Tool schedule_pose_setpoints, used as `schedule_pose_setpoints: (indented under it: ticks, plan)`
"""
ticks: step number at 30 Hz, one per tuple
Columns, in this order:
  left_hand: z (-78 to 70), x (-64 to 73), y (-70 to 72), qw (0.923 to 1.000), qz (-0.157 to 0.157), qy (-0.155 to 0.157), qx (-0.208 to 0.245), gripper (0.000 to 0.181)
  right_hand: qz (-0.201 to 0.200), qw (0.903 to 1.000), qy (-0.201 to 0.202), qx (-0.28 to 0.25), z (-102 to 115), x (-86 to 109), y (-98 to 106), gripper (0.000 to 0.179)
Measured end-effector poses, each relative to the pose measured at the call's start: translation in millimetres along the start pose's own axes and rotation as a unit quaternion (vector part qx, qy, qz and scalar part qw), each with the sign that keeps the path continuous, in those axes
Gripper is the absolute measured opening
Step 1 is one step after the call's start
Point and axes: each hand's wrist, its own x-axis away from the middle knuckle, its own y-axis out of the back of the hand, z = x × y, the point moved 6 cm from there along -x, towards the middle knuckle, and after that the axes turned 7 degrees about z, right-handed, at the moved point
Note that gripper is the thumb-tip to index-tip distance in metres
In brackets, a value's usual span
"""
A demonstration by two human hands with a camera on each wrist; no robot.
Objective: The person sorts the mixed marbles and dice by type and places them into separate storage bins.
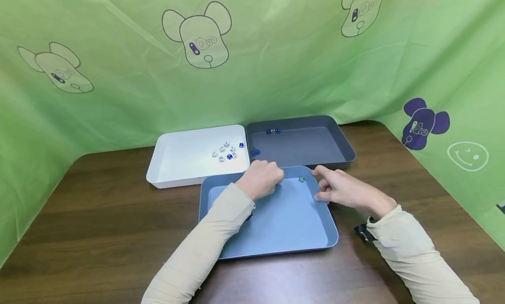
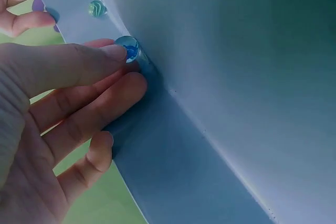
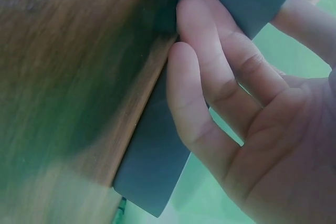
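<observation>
My left hand (image 1: 260, 179) reaches into the far part of the light blue tray (image 1: 292, 225). In the left wrist view its thumb and a finger pinch a clear marble with a blue swirl (image 2: 131, 51), right by the tray's inner wall. A green swirled marble (image 1: 301, 179) lies near the far right corner of this tray. My right hand (image 1: 343, 188) holds the tray's right wall near that corner. Its slightly bent fingers (image 3: 202, 51) rest against the outside of the wall in the right wrist view.
Behind on the left, a white tray (image 1: 177, 157) carries several white and blue dice (image 1: 229, 157). A dark grey tray (image 1: 311, 142) stands back right, with blue and clear marbles (image 1: 273, 131) along its far wall and more at its left. A green printed curtain (image 1: 276, 76) surrounds the wooden table (image 1: 118, 234).
</observation>
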Motion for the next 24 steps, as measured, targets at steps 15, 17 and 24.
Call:
schedule_pose_setpoints:
  ticks: [15, 17, 24]
  plan:
    - [-2.5, 2.1, -2.6, 0.9992, -0.018, -0.024, -0.027, 0.029, 0.01, 0.9997, 0.015, -0.013, 0.1, 0.8, 1.0, 0.047]
    - [-1.7, 2.3, -2.7, 0.9994, -0.015, -0.026, -0.018, 0.029, 0.011, 0.9997, 0.017, -0.015, 0.4, 0.4, 0.9, 0.046]
    - [5.1, 0.5, 15.4, 0.9984, -0.027, -0.029, 0.04, 0.022, 0.01, 0.9998, 0.017, -0.006, 0.3, -0.5, 3.0, 0.048]
